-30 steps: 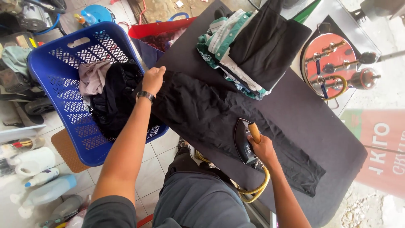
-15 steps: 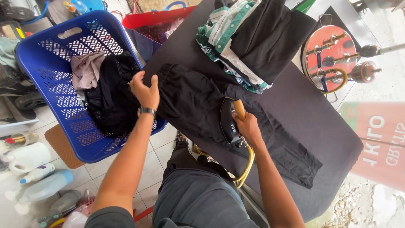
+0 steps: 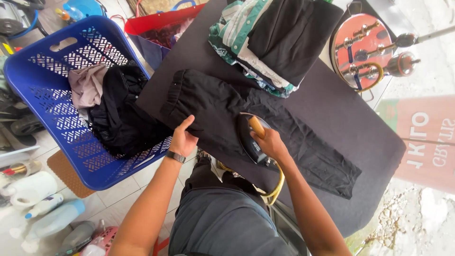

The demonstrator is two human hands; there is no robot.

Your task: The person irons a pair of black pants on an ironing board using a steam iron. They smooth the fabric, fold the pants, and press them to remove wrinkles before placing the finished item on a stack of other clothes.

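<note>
Right now your right hand (image 3: 270,142) is wrapped around the iron (image 3: 251,138) on the black trousers (image 3: 246,118) spread across the bench (image 3: 332,95). Your left hand (image 3: 182,140) pinches the near waistband; the soft, limp cloth likely shifts easily, so hold there.

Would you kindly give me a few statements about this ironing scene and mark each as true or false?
1. The right hand grips the iron on the black trousers. True.
2. The left hand rests inside the blue basket. False: it holds the trousers near their waistband on the ironing board.
3. Folded clothes are stacked on the far part of the board. True.
4. The blue basket holds nothing. False: dark and pale garments lie in it.
</note>
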